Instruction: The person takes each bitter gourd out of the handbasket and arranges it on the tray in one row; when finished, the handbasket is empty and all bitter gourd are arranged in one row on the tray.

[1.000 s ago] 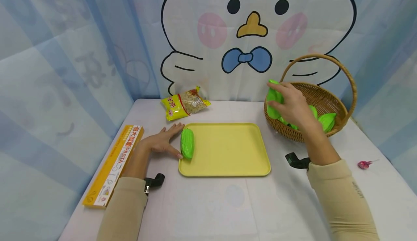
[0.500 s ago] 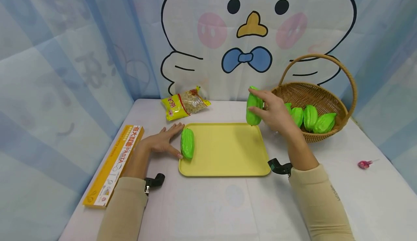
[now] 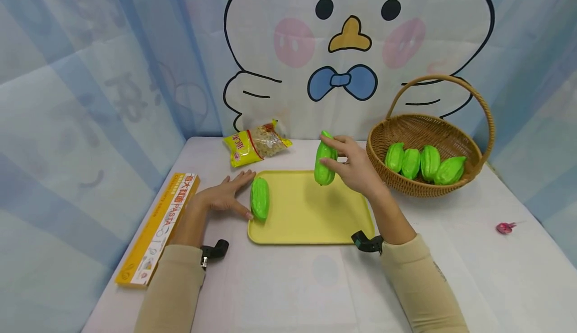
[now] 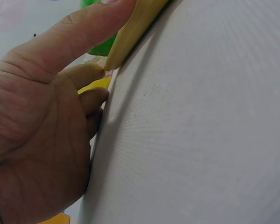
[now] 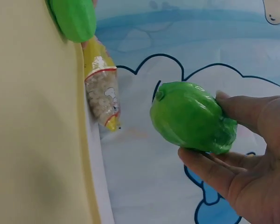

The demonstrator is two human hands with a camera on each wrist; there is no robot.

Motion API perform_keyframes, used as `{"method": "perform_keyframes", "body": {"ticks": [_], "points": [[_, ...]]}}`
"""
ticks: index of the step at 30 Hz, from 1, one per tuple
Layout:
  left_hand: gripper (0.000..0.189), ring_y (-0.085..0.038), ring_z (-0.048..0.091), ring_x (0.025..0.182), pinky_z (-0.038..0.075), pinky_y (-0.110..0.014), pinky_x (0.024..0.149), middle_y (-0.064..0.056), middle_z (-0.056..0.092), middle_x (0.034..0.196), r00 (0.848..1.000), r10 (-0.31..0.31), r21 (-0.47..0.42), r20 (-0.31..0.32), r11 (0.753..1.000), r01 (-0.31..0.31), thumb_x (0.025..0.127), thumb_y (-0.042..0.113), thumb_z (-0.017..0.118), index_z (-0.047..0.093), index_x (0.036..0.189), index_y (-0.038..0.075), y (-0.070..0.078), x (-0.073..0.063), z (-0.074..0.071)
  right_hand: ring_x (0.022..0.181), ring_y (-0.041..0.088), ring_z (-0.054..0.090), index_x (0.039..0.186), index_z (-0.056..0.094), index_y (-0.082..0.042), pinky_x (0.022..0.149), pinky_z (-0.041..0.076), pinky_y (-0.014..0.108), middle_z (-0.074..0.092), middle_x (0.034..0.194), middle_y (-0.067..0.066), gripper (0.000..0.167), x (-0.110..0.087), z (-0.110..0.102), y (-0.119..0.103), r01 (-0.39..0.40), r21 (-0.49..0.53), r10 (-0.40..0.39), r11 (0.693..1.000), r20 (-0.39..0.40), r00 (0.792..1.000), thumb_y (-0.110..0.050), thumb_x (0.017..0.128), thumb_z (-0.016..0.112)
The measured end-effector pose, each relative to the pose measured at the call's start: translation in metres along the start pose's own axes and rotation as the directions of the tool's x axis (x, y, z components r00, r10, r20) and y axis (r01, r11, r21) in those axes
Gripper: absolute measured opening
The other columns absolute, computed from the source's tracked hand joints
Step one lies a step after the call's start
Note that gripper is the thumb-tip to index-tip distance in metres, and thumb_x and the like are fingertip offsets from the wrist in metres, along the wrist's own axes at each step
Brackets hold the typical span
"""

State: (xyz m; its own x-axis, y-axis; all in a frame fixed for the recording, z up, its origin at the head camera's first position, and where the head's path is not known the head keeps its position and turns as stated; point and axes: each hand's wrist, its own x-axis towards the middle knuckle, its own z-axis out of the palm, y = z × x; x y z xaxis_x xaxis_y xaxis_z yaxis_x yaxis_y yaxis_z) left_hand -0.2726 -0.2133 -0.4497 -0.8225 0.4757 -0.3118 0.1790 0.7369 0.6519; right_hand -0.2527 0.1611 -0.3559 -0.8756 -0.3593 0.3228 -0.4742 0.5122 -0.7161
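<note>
My right hand pinches a ribbed green toy fruit, shaped like a star fruit, above the back of the yellow tray. In the right wrist view, thumb and fingers grip one end of this fruit, and its stem end faces away from the palm. A second ribbed green fruit lies along the tray's left side. Beside it, my left hand rests with spread fingers at the tray's left edge. The left wrist view shows the left thumb right at the tray rim.
A wicker basket with a tall handle holds several more green fruits at the back right. Behind the tray lies a yellow snack bag. A pasta box lies at the left; a wrapped lollipop lies at the right.
My right hand has carried the green fruit out from over the basket, leftward and nearer, to above the tray. The left hand and the fruit on the tray have stayed in place.
</note>
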Motion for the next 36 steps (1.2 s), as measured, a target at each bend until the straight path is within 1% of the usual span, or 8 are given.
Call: {"method": "perform_keyframes", "body": {"ticks": [5, 8, 13, 19, 23, 28, 33, 36], "points": [[0.137, -0.036, -0.015, 0.162, -0.009, -0.068, 0.127, 0.004, -0.003, 0.177, 1.000, -0.008, 0.004, 0.003, 1.000, 0.008, 0.065, 0.059, 0.094, 0.008, 0.169, 0.034, 0.000, 0.001, 0.000, 0.131, 0.039, 0.061, 0.152, 0.055, -0.022, 0.092, 0.063, 0.047, 0.048, 0.160, 0.010, 0.053, -0.001, 0.010, -0.004, -0.039, 0.093, 0.037, 0.995, 0.023, 0.999, -0.020, 0.101, 0.069], [0.137, -0.036, -0.014, 0.162, -0.008, -0.068, 0.127, 0.004, -0.003, 0.177, 1.000, -0.011, 0.005, 0.005, 1.000, 0.011, 0.065, 0.058, 0.094, 0.008, 0.169, 0.033, 0.000, 0.002, 0.000, 0.131, 0.038, 0.061, 0.152, 0.055, -0.018, 0.091, 0.063, 0.045, 0.048, 0.160, 0.009, 0.052, 0.000, 0.017, -0.004, -0.050, 0.131, 0.044, 0.990, 0.048, 0.998, -0.019, 0.102, 0.068], [0.137, -0.035, -0.015, 0.162, -0.009, -0.066, 0.128, 0.004, -0.002, 0.177, 1.000, -0.008, -0.002, 0.004, 1.000, 0.008, 0.065, 0.057, 0.095, 0.009, 0.169, 0.033, 0.001, 0.000, -0.001, 0.128, 0.036, 0.059, 0.152, 0.055, -0.015, 0.098, 0.058, 0.048, 0.051, 0.156, 0.008, 0.052, 0.001, 0.030, -0.004, -0.053, 0.132, 0.042, 0.990, 0.081, 0.996, -0.017, 0.102, 0.068], [0.137, -0.035, -0.015, 0.162, -0.009, -0.066, 0.127, 0.003, -0.002, 0.177, 1.000, -0.005, -0.009, 0.004, 1.000, 0.005, 0.066, 0.056, 0.095, 0.008, 0.169, 0.032, 0.001, 0.000, -0.001, 0.137, 0.039, 0.052, 0.157, 0.047, -0.014, 0.097, 0.061, 0.049, 0.042, 0.160, 0.012, 0.064, 0.002, 0.048, -0.003, -0.074, 0.148, 0.049, 0.986, 0.170, 0.984, -0.014, 0.099, 0.072], [0.136, -0.033, -0.015, 0.162, -0.010, -0.066, 0.127, 0.003, -0.002, 0.177, 1.000, -0.004, -0.002, 0.005, 1.000, 0.004, 0.066, 0.057, 0.094, 0.009, 0.169, 0.032, 0.002, 0.000, -0.001, 0.137, 0.041, 0.051, 0.160, 0.043, -0.013, 0.098, 0.059, 0.050, 0.039, 0.163, 0.014, 0.066, 0.001, 0.057, -0.003, -0.078, 0.158, 0.044, 0.984, 0.208, 0.977, -0.012, 0.100, 0.071], [0.137, -0.030, -0.014, 0.163, -0.010, -0.064, 0.128, 0.003, -0.003, 0.177, 1.000, -0.008, 0.004, 0.009, 1.000, 0.008, 0.065, 0.058, 0.094, 0.008, 0.169, 0.032, 0.003, 0.000, 0.000, 0.135, 0.043, 0.054, 0.159, 0.044, -0.014, 0.103, 0.055, 0.054, 0.040, 0.165, 0.012, 0.064, 0.000, 0.068, 0.000, -0.096, 0.175, 0.052, 0.980, 0.242, 0.969, -0.016, 0.100, 0.070], [0.137, -0.033, -0.014, 0.162, -0.010, -0.066, 0.127, 0.003, -0.003, 0.177, 1.000, -0.014, 0.004, 0.010, 1.000, 0.014, 0.066, 0.058, 0.094, 0.008, 0.169, 0.033, 0.004, -0.001, -0.001, 0.138, 0.040, 0.051, 0.157, 0.047, -0.014, 0.111, 0.048, 0.059, 0.043, 0.163, 0.011, 0.062, 0.000, 0.079, 0.004, -0.104, 0.209, 0.045, 0.972, 0.269, 0.962, -0.018, 0.100, 0.072], [0.137, -0.035, -0.015, 0.162, -0.010, -0.067, 0.127, 0.002, -0.003, 0.177, 1.000, -0.014, 0.007, 0.009, 1.000, 0.014, 0.066, 0.058, 0.094, 0.008, 0.169, 0.032, 0.004, -0.001, -0.001, 0.139, 0.038, 0.050, 0.156, 0.048, -0.014, 0.115, 0.045, 0.058, 0.045, 0.161, 0.011, 0.063, 0.001, 0.084, 0.005, -0.111, 0.209, 0.046, 0.972, 0.293, 0.955, -0.019, 0.099, 0.073]]}}
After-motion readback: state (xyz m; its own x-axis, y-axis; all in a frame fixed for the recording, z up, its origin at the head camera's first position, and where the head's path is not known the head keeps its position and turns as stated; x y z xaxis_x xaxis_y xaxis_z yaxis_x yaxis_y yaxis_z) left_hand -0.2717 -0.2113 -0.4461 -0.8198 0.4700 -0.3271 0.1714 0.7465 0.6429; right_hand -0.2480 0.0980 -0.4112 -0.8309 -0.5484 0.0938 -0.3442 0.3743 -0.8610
